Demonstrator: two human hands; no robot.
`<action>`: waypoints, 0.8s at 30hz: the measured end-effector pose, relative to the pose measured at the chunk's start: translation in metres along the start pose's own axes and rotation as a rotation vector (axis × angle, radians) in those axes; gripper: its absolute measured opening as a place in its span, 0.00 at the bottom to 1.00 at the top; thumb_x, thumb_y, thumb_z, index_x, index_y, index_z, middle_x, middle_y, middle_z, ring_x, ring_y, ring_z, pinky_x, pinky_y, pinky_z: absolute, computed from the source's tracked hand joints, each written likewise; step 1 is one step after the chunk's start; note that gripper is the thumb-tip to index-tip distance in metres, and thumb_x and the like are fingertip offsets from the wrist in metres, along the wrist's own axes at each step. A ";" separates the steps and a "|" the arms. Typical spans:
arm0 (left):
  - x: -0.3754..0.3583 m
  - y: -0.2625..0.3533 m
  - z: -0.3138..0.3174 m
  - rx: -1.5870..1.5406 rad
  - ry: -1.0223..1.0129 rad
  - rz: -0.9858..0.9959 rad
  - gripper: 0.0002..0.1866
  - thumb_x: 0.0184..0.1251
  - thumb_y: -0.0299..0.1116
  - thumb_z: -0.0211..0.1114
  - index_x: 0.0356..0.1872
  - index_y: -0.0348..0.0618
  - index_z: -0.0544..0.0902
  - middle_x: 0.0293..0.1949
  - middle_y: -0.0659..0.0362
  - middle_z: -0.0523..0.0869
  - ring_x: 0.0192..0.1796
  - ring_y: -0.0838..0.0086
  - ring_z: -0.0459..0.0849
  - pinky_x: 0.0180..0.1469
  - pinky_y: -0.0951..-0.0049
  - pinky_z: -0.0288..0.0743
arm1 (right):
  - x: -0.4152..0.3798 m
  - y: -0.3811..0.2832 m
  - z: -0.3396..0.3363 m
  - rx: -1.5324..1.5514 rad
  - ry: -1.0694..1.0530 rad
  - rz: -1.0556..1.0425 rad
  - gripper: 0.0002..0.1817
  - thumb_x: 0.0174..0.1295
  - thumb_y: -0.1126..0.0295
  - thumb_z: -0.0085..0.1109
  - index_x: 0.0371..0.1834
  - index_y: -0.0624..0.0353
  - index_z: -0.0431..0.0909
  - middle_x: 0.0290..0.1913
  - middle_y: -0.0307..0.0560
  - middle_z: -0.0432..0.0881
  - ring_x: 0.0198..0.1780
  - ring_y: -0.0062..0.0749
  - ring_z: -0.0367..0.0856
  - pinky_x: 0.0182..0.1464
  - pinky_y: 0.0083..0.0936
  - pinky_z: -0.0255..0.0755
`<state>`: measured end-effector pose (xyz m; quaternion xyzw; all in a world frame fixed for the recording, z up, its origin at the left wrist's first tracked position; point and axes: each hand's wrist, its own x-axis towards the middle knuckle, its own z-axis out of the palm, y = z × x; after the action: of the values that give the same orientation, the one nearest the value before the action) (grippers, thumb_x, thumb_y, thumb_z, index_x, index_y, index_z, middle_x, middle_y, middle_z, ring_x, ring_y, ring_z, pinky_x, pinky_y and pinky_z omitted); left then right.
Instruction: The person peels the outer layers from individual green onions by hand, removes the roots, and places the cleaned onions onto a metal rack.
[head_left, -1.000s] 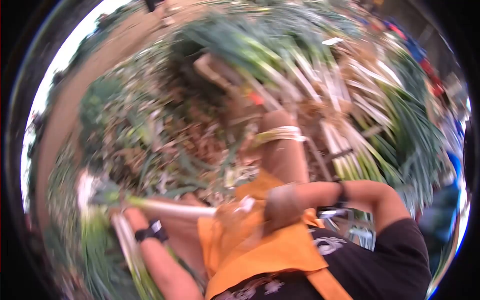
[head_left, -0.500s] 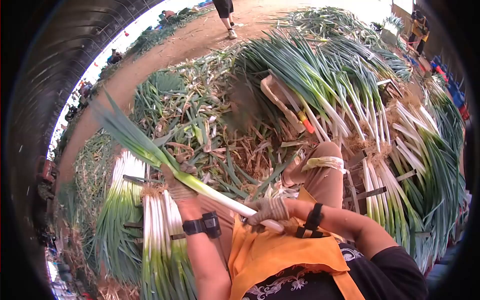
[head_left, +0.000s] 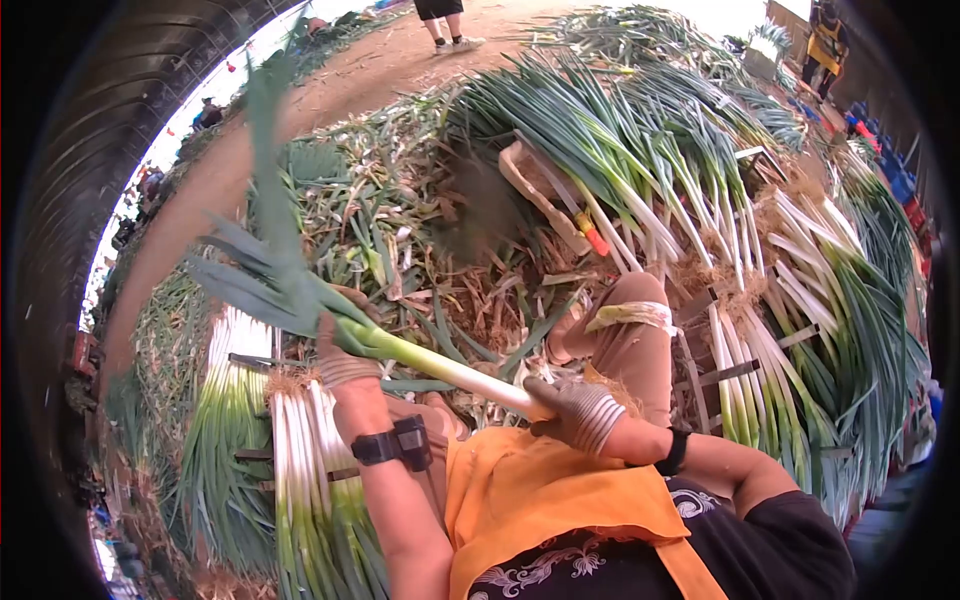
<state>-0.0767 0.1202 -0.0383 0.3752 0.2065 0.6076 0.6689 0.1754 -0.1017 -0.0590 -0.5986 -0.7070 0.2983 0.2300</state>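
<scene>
A long green onion [head_left: 440,368] lies slantwise across my lap, its green leaves fanned out to the upper left and its white end to the lower right. My left hand [head_left: 343,350], gloved, is wrapped round it where the green begins. At the white root end, my right hand [head_left: 578,410], also gloved, is closed on the stalk, and brownish roots show beside its fingers. An orange apron [head_left: 560,490] covers my lap just below the right hand.
Bundled green onions [head_left: 305,440] stand at the left. More piles [head_left: 600,150] lie at the upper right and right [head_left: 850,290], near a knife-like tool with an orange tip [head_left: 592,235]. Leaf scraps [head_left: 400,210] cover the ground ahead. Two people [head_left: 440,22] [head_left: 826,50] stand farther off.
The onion's root end has moved a little up and its leaves now spread apart, some pointing upward. My right hand has turned and shifted right. The far person's legs have changed stance.
</scene>
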 end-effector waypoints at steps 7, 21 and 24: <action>0.005 0.028 0.009 -0.270 -0.043 0.006 0.31 0.51 0.46 0.67 0.52 0.37 0.70 0.42 0.51 0.79 0.37 0.65 0.78 0.40 0.69 0.78 | -0.034 0.055 -0.003 0.537 -0.404 0.068 0.27 0.55 0.65 0.62 0.60 0.52 0.68 0.36 0.40 0.81 0.36 0.21 0.76 0.42 0.21 0.71; 0.000 -0.006 0.011 -0.012 0.046 -0.012 0.34 0.46 0.58 0.67 0.45 0.39 0.70 0.37 0.56 0.76 0.37 0.68 0.76 0.36 0.71 0.75 | 0.058 0.015 0.034 1.231 -0.484 0.230 0.17 0.61 0.58 0.53 0.47 0.59 0.74 0.25 0.41 0.79 0.22 0.23 0.77 0.24 0.20 0.72; 0.011 0.001 -0.005 -0.211 0.015 -0.136 0.34 0.46 0.57 0.67 0.46 0.39 0.70 0.40 0.56 0.75 0.40 0.69 0.75 0.38 0.72 0.75 | 0.052 0.010 0.015 1.286 -0.398 0.112 0.18 0.62 0.55 0.53 0.45 0.57 0.77 0.29 0.44 0.82 0.27 0.26 0.80 0.29 0.19 0.76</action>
<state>-0.0793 0.1317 -0.0388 0.2831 0.1713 0.5820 0.7428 0.1628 -0.0520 -0.0782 -0.3123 -0.3855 0.7757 0.3901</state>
